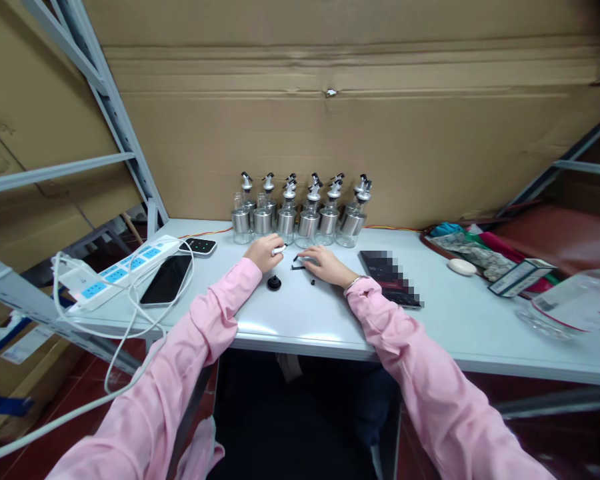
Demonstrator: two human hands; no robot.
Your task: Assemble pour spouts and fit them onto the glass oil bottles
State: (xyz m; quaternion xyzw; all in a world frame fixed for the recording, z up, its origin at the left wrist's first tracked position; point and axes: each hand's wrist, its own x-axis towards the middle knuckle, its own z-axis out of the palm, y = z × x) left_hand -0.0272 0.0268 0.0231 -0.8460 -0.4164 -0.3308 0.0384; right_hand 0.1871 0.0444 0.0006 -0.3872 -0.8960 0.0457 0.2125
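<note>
The left hand [265, 254], half curled, pinches a small pale piece [279, 251] just beyond the round black stopper [274, 284]; the right hand [325, 265], palm down, bends its fingers over thin black parts [298, 268] right of the stopper, too covered to count, and I cannot tell whether they clamp. Beyond the stopper stand apparently twelve bottles [307, 227], ten with pourers [314, 191], the back row half hidden.

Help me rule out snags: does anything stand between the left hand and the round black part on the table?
Nothing visible does; only white tabletop shows between the left hand and the round black part.
</note>
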